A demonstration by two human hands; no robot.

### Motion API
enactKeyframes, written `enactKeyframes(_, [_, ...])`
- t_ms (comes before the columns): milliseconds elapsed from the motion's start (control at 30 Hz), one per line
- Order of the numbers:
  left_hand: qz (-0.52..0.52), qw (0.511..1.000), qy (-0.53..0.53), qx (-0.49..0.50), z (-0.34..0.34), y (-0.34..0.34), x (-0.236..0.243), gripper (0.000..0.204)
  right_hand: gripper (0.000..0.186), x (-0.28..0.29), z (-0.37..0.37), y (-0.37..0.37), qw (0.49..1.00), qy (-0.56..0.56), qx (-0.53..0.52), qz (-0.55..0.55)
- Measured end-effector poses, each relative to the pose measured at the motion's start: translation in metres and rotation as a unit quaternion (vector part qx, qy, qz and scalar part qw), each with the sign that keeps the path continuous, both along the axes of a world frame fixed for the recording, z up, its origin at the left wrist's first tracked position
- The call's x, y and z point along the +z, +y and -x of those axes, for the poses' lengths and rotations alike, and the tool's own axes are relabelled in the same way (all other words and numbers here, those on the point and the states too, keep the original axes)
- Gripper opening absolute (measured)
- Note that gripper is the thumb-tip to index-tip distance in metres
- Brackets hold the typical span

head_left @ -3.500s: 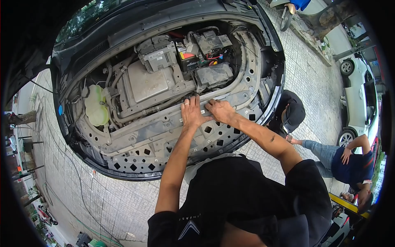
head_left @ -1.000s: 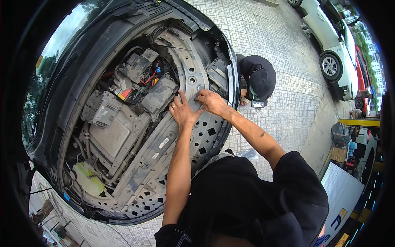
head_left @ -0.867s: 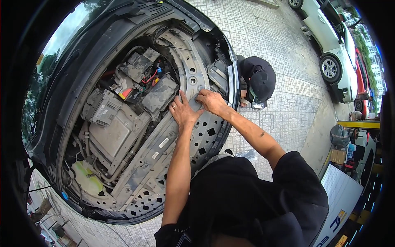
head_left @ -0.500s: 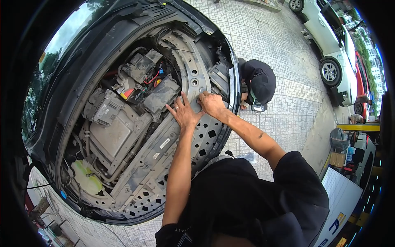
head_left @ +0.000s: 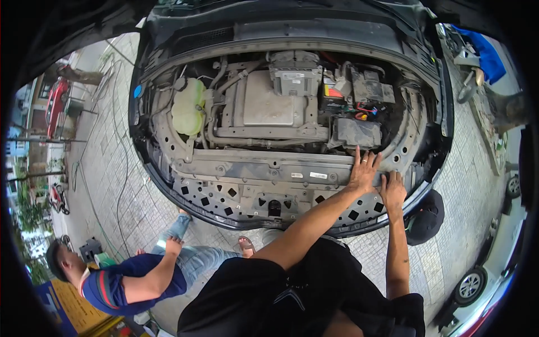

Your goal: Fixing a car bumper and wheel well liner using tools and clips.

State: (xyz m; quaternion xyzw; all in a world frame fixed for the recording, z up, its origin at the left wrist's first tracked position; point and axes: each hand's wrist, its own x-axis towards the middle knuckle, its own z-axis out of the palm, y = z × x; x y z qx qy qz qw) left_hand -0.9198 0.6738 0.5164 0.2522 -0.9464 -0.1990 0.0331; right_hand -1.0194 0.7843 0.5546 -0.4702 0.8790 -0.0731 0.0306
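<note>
My left hand lies with fingers spread on the dusty front cross panel of an open car engine bay, its fingertips close to a black box. A ring is on one finger. Just right of it, my right hand is closed, fingers bent down against the panel's right end near the round holes of the curved side rail. What its fingers grip, if anything, is hidden under them.
A person in a black cap crouches by the car's front right edge. Another person in a dark blue shirt is at the left. The bay holds a pale green coolant tank, a battery and a flat grey cover.
My view has swung to the left, so the car lies straight across and the person in blue has come into it. Both hands stay at the same corner of the panel.
</note>
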Motion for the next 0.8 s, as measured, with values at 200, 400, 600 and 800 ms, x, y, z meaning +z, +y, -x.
enactKeyframes(200, [0.030,0.999,-0.025,-0.001,-0.004,0.006,0.000,0.138,0.023,0.003,0.005,0.000,0.992,0.020,0.086,-0.092])
enactKeyframes(400, [0.050,0.999,-0.009,0.013,-0.007,0.016,0.000,0.138,0.042,-0.001,0.006,0.002,0.993,0.036,0.054,-0.101])
enactKeyframes(600, [-0.031,0.994,0.082,0.065,-0.047,0.015,0.000,0.113,0.026,-0.009,0.014,0.004,0.983,0.051,0.167,-0.064])
enactKeyframes(800, [-0.123,0.969,0.123,0.178,-0.132,-0.001,0.028,0.079,0.050,-0.023,0.016,0.004,0.976,0.130,0.060,-0.164])
